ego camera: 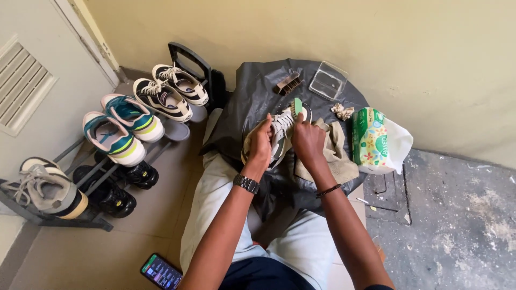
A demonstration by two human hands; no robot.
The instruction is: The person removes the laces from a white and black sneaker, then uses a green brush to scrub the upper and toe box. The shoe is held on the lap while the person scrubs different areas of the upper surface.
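White lace-up sneaker (279, 131) sits at centre frame on black plastic sheeting (252, 96). My left hand (260, 144) wraps its near side, fingers curled tight. My right hand (308, 140) pinches a green-handled brush (297, 107) against the toe. Beige cloth (337, 153) lies just right; floral tissue pack (371, 140) further right. Shoe rack (80, 177) at left.
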